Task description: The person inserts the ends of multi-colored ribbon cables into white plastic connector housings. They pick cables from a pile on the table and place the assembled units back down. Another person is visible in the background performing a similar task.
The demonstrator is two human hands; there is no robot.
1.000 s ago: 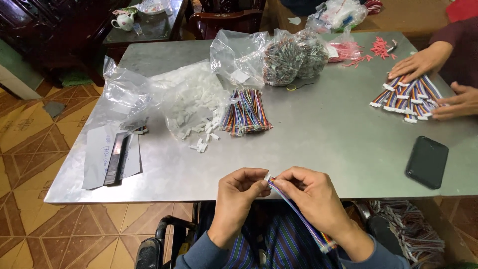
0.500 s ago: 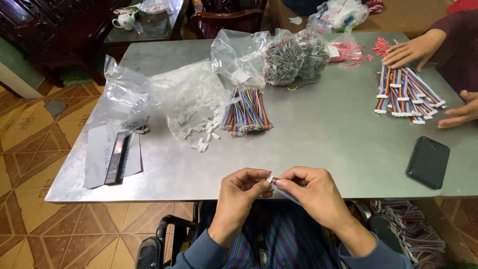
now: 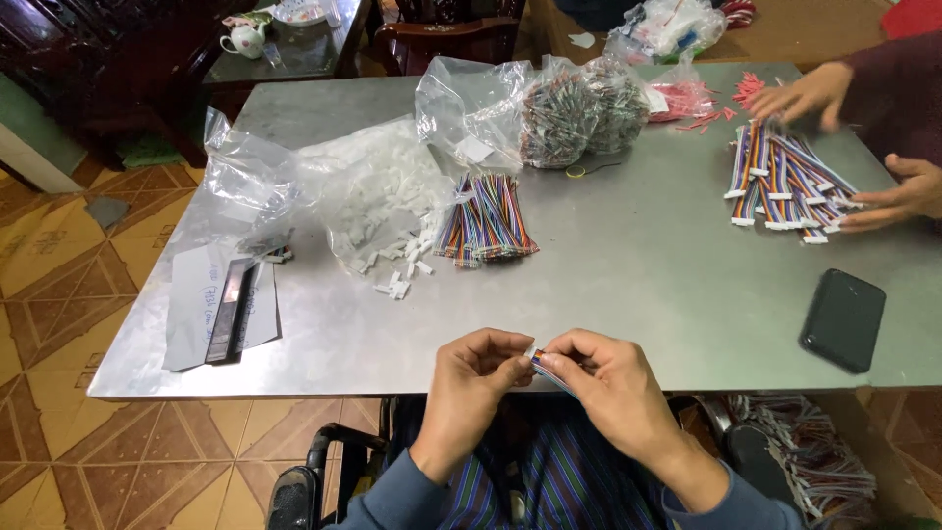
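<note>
Two hands, left hand point(image 3: 478, 371) and right hand point(image 3: 601, 378), pinch the end of a thin rainbow ribbon cable point(image 3: 546, 369) at the tabletop point(image 3: 628, 265) near edge; looks light, floppy, best gripped by its small white connector point(image 3: 531, 353).

A grey table point(image 3: 628, 265) is seen bearing rainbow-striped wires point(image 3: 486, 221), white plastic clips point(image 3: 378, 211) and a black phone point(image 3: 842, 319), above a brown diamond-patterned floor point(image 3: 59, 285).

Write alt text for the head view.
Two hands, left hand and right hand, pinch a small rainbow ribbon cable together at the near edge of a metal table. Farther off lie cable bundles, bags of white connectors and a phone; another person's hands sort cables.
</note>
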